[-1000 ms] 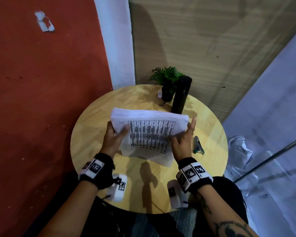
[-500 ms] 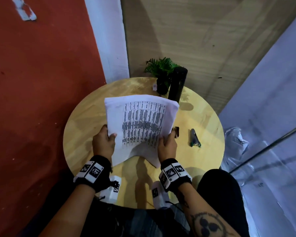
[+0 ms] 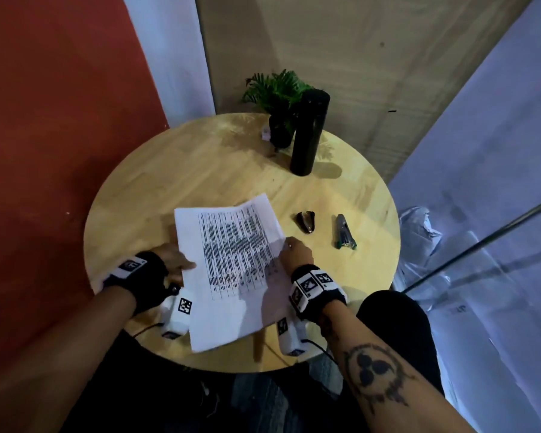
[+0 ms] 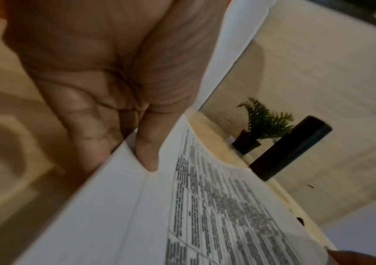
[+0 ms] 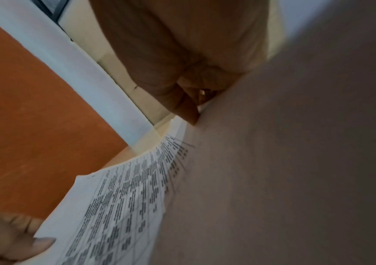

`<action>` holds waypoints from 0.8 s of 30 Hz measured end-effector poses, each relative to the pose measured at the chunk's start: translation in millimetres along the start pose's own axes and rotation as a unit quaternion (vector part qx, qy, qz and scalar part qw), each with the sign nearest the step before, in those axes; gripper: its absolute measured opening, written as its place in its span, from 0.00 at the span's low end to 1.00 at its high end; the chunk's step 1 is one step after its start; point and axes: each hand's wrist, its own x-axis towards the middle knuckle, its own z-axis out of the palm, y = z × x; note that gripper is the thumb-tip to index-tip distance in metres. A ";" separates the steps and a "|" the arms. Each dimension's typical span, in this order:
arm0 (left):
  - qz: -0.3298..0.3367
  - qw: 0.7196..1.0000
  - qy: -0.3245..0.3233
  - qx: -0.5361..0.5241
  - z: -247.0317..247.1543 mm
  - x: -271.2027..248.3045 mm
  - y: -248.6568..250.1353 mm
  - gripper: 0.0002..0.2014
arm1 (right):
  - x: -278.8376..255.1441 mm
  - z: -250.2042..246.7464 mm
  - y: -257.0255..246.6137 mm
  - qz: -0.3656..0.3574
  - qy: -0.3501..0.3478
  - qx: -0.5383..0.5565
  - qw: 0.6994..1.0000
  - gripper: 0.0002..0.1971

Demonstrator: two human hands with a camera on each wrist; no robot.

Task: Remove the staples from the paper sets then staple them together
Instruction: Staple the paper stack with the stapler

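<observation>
Head view, left to right: a red wall (image 3: 53,135) fills the left side, and the round wooden bench (image 3: 175,170) stands next to it. The left hand (image 3: 172,260) grips the left long edge of the paper stack (image 3: 231,270), thumb on top; the left wrist view shows that thumb (image 4: 148,152) pressed onto the top sheet with the other fingers curled underneath. The stack, a printed table facing up, is held low over the near half of the bench, its long axis running from the near edge away toward the plant, far end leaning slightly right, near end overhanging the rim. The right hand (image 3: 295,253) pinches the right long edge, fingers bent around it; in the right wrist view the fingers (image 5: 186,107) close on the sheet margin. Right of the stack a small dark staple remover (image 3: 306,221) lies on the bench, and just beyond it a stapler (image 3: 344,231) lies lengthwise, pointing away. At the far edge stand a potted plant (image 3: 278,98) and, beside it, an upright black bottle (image 3: 310,132).
</observation>
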 end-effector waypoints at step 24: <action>-0.032 0.993 -0.001 -0.117 27.9 14.2 -31.9 0.16 | 77.4 -80.0 56.9 0.148 0.097 0.507 0.843 0.15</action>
